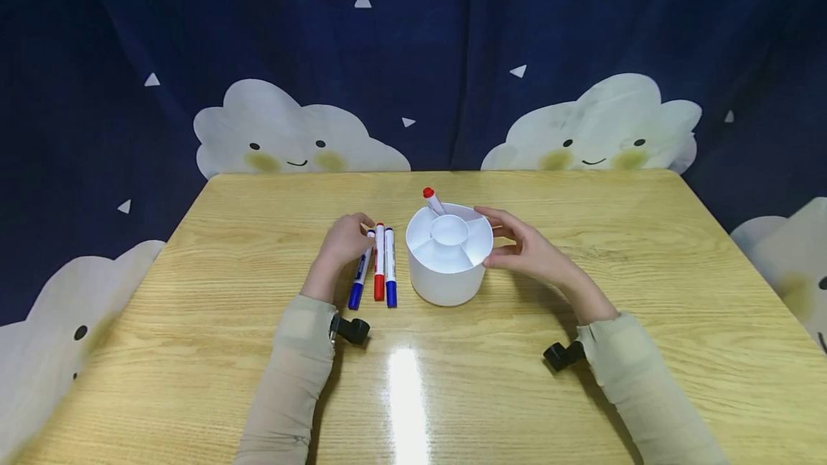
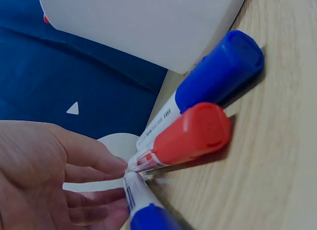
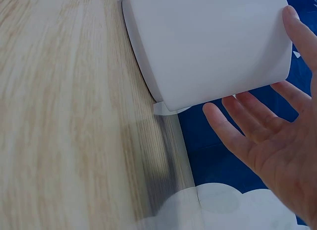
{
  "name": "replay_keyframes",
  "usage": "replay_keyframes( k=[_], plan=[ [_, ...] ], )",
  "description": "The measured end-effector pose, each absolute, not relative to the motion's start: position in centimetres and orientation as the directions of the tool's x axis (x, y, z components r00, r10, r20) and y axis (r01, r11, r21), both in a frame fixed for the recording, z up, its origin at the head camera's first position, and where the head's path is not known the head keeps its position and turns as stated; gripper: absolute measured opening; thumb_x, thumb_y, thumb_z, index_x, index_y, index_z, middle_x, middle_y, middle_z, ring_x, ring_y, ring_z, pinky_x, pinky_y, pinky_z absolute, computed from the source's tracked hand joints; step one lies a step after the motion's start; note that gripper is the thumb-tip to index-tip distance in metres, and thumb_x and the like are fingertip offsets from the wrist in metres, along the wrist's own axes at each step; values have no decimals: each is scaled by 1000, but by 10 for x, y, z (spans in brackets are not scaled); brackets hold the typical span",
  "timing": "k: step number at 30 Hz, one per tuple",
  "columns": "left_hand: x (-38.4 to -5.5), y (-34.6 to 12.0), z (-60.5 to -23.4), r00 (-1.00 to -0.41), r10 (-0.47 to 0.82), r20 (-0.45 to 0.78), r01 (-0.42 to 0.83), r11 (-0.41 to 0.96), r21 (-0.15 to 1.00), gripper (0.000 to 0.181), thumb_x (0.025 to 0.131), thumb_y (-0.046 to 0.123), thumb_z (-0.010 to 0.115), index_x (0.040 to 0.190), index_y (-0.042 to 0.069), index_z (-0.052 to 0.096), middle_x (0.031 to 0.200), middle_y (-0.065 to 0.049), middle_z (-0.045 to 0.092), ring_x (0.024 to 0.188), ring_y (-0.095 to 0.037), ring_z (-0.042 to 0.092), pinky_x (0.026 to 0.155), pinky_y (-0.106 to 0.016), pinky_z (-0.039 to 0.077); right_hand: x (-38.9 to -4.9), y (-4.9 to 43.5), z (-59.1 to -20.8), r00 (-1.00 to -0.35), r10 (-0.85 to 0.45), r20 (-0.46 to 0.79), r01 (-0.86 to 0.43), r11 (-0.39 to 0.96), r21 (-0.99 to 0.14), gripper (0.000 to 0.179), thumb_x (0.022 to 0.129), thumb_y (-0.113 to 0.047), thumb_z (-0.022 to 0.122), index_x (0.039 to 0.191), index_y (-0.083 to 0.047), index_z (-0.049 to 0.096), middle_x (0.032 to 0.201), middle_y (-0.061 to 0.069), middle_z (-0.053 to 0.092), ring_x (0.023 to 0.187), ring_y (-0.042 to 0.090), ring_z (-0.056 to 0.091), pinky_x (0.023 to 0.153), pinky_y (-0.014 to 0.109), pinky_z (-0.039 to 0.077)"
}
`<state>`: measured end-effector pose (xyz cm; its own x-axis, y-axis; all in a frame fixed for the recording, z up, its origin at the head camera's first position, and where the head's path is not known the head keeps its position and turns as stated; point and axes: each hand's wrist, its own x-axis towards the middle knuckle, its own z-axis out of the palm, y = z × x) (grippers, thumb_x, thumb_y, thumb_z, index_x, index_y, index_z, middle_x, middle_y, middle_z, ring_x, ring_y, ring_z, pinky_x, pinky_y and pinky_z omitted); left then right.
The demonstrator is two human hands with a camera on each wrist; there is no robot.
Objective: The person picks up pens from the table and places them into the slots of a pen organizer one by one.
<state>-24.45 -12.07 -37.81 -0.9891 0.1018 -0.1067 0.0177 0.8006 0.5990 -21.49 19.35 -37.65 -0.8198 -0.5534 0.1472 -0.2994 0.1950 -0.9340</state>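
My left hand is at the far end of the leftmost blue marker, pinching it between thumb and fingers; this marker lies slanted, its blue cap toward me. Beside it lie a red marker and another blue marker, side by side on the table. To their right stands a round white pen holder with a centre cup and divided compartments. A red-ended marker leans in its back compartment. My right hand holds the holder's right side, thumb and fingers spread round the rim.
The wooden table runs back to a dark blue curtain printed with white clouds. Black wrist cameras sit on both sleeves, close above the tabletop. A bright light reflection shows on the table in front of the markers.
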Motion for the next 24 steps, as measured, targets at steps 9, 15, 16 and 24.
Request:
replay_keyframes(
  k=[9, 15, 16, 24],
  plan=[
    [-246, -120, -384, -985, 92, -147, -14, 805, 594, 42, 81, 6, 55, 121, -2, 51, 108, -20, 59, 85, -26, 58, 70, -32, 50, -215, 193, -375, -819, -554, 151, -305, 196, -932, 74, 78, -7, 69, 141, -15, 30, 135, 9, 39, 117, 34, 41, 88, 31, 49],
    [-245, -118, -385, -986, 81, -148, -23, 806, 592, 40, 82, 7, 55, 121, -1, 52, 109, -19, 58, 85, -25, 57, 67, -30, 49, -215, 193, -376, -816, -558, 150, -305, 195, -932, 75, 79, -7, 69, 142, -14, 30, 135, 10, 38, 116, 30, 42, 88, 31, 49],
    [-245, -118, -385, -986, 81, -145, -20, 807, 590, 40, 82, 7, 55, 121, -1, 52, 108, -18, 59, 85, -25, 57, 67, -30, 49, -215, 194, -376, -817, -556, 150, -303, 194, -933, 75, 79, -7, 69, 142, -14, 30, 135, 10, 38, 116, 30, 42, 88, 31, 49],
    [-245, -119, -382, -986, 86, -143, -21, 790, 613, 39, 82, 11, 56, 120, 1, 52, 106, -18, 60, 86, -26, 58, 69, -31, 49, -215, 194, -376, -820, -553, 146, -300, 199, -933, 74, 79, -8, 69, 141, -16, 30, 136, 8, 38, 116, 30, 42, 88, 31, 49]
  ],
)
